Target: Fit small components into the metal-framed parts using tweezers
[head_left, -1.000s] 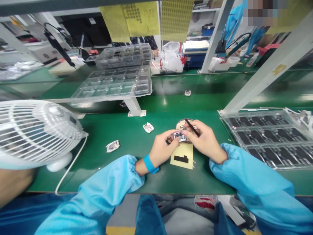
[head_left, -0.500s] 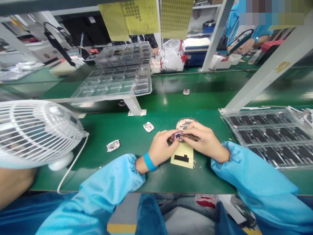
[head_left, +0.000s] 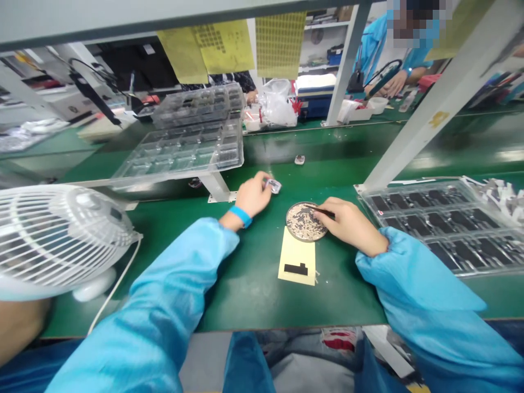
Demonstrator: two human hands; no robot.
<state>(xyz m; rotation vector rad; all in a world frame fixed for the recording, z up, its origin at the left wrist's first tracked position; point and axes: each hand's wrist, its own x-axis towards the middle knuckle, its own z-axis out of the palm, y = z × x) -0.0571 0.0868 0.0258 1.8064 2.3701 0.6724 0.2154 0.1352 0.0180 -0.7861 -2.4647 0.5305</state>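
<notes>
Reaching forward on the green bench, my left hand point(head_left: 252, 196) is closed, with its fingertips on a small whitish, purple-tinged casing point(head_left: 274, 186) that looks like a watch case. My right hand point(head_left: 344, 221) pinches dark tweezers point(head_left: 326, 210). Their tips point left over a round dish point(head_left: 301, 239) full of tiny dark and pale pieces. A yellow paper point(head_left: 295, 248) with a black "1" lies just in front of the dish. Farther back sits another small whitish casing point(head_left: 299, 160).
A white fan point(head_left: 61, 240) stands at the left with its cord on the bench. Clear plastic trays point(head_left: 184, 144) rest on a raised shelf. At the right lies a tray of dark parts point(head_left: 446, 224) beside a slanted white post point(head_left: 409, 114). A co-worker's hands point(head_left: 393, 84) show across the bench.
My hands have parted. The left moved forward and left with the casing, while the right stays by the dish with the tweezers, uncovering it. The two casings at left no longer show.
</notes>
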